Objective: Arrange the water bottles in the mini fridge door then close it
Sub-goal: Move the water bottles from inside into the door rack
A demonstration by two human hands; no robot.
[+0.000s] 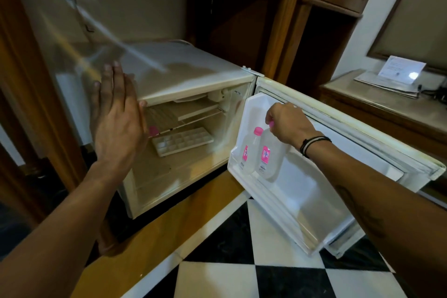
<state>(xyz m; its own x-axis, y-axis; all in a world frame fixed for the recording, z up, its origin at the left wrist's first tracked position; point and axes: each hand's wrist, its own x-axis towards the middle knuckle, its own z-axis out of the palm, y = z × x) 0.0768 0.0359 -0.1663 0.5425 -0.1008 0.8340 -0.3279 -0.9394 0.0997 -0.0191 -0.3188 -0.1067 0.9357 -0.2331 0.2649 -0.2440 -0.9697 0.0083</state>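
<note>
Two water bottles are in play at the open fridge door (350,152): one bottle (250,150) stands in the door shelf (263,191), and the right hand (289,123) lowers a second bottle (269,155) just beside it, fingers (271,126) pinched shut on its pink cap. It looks not quite seated, so the next move calls for easing it down, letting go, then swinging the door closed. The left hand (116,118) hovers flat, fingers spread, holding nothing, opposite the door at the cabinet's other edge. Inside the fridge (193,68) sits an ice tray (182,140); something pink shows there too.
</note>
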